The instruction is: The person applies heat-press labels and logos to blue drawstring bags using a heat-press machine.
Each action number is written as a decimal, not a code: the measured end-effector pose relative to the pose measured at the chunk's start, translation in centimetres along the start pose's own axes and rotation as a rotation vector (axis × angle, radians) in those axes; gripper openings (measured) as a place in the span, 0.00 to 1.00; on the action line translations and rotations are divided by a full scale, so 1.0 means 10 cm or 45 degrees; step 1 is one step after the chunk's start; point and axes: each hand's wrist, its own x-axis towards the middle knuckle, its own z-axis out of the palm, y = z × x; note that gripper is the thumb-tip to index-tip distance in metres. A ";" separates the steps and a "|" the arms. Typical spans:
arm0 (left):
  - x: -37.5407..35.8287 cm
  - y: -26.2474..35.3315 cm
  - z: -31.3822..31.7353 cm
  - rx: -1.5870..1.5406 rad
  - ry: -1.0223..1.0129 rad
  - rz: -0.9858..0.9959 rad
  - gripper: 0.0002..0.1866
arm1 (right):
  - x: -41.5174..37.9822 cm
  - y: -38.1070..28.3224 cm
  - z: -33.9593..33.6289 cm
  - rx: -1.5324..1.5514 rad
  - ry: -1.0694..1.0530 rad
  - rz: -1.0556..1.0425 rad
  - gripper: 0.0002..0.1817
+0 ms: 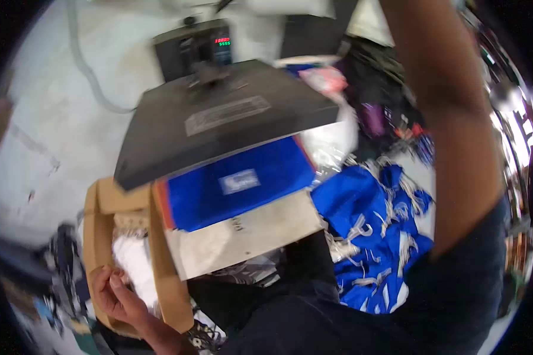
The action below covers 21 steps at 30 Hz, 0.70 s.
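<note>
My left hand sits low at the cardboard box beside the press, fingers curled loosely inward with the thumb laid over them. I cannot tell whether they pinch anything; they look near the white stuff inside the box, at its near wall. The box stands open-topped just left of the press, close enough that I can reach into it without leaning.

My right arm goes up and away past the top edge of the view, so its hand is out of sight and I cannot say what the fingers do there. It rises on the side where a press handle would be, which I judge to be why it is raised.

The blue cloth lies flat on the lower plate, under the dark upper plate, which stands lifted and tilted above it. A small white label faces up, roughly centred. The cloth's long axis runs from lower left to upper right, along the plate, and its near edge faces me.

A heap of more blue cloth with white cords lies to the right, near the press, within easy reach. Red and green digits glow on the control box behind.
</note>
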 end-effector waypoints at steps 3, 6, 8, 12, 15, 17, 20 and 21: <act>0.36 0.46 0.46 -0.068 -0.368 0.339 0.13 | -0.35 -0.16 0.84 0.480 0.097 -0.311 0.50; 0.77 0.49 0.89 -0.132 -0.352 0.435 0.17 | -0.11 -0.59 1.72 0.665 0.267 -0.579 0.44; 0.98 1.00 1.42 -0.017 -0.422 0.362 0.18 | -0.21 -0.86 2.14 0.859 0.449 -0.459 0.33; 1.24 1.35 2.50 0.011 -0.960 0.044 0.23 | -0.25 -1.00 2.44 1.008 0.591 -0.362 0.27; 1.08 1.17 2.62 -0.030 -0.994 -0.228 0.21 | -0.14 -1.17 2.68 0.891 0.872 -0.298 0.28; 1.03 0.84 2.58 0.020 -1.108 -0.075 0.25 | 0.01 -1.42 2.82 1.089 0.974 -0.251 0.27; 0.72 1.06 2.61 -0.335 -0.852 -0.495 0.25 | -0.07 -1.62 3.00 2.126 1.116 -0.247 0.21; 0.69 0.98 2.63 -0.327 -0.854 -0.489 0.25 | -0.19 -1.61 3.04 2.953 1.077 -0.249 0.17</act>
